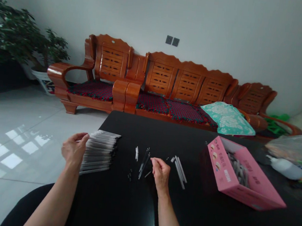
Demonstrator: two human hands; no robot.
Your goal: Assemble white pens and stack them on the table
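My left hand [73, 149] rests against the left end of a neat stack of several white pens [99, 151] at the black table's left edge, fingers curled onto the top ones. My right hand [161, 171] hovers over the table's middle with fingers pinched on a small part too tiny to name. Just left of that hand lie a few dark pen refills [144, 159], a white cap [136, 153] and tiny black bits [129, 176]. To its right lie two or three white pen barrels [180, 168].
An open pink box [241, 178] with more pen parts stands at the right. Beyond it lie a white bottle [285, 167] and a clear plastic bag [297, 148]. Behind the black table [119, 210] stand wooden sofas [170, 82]; a potted plant [15, 37] is at far left.
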